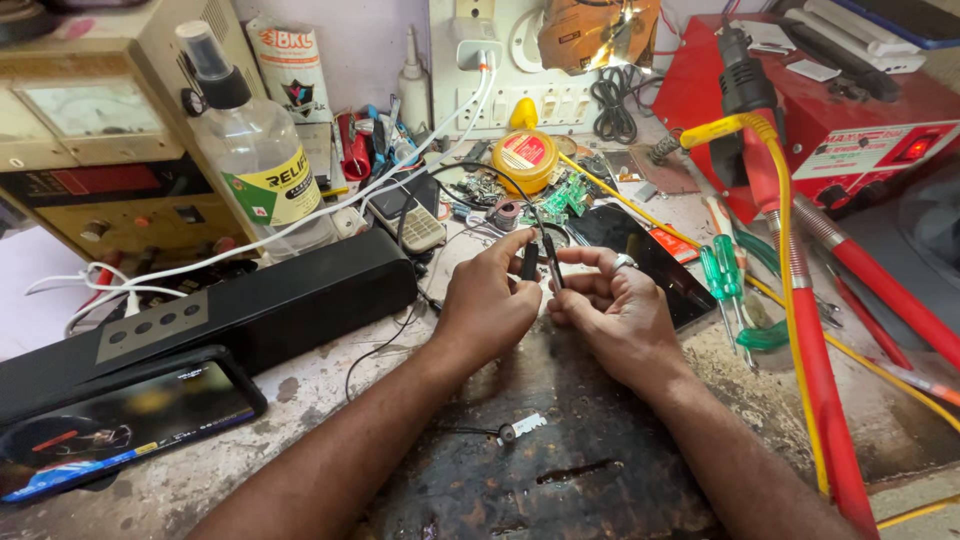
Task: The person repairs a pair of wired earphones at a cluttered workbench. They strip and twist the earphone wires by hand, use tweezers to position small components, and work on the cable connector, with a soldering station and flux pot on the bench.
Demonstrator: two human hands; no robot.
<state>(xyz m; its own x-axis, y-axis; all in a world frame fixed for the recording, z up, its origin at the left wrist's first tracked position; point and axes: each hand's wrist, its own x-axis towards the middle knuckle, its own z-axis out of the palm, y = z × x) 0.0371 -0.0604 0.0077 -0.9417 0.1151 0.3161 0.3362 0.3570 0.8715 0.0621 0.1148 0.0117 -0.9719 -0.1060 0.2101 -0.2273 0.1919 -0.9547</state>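
Observation:
My left hand (487, 303) pinches a small black plug-like part (529, 262) on a thin black cable that loops back over the bench. My right hand (617, 308), with a ring on one finger, grips black tweezers (552, 262) upright, tips close beside that part. Both hands meet above a dark stained work mat (560, 440). A small white and metal piece (520, 428) lies on the mat between my forearms.
A long black speaker bar (250, 310) and a phone (120, 420) lie left. A black phone (650, 255), green screwdrivers (725, 285) and red hoses (820, 380) lie right. A spray bottle (255, 150), yellow tin (525, 155), beige meter box (90, 120) and red station (840, 120) stand behind.

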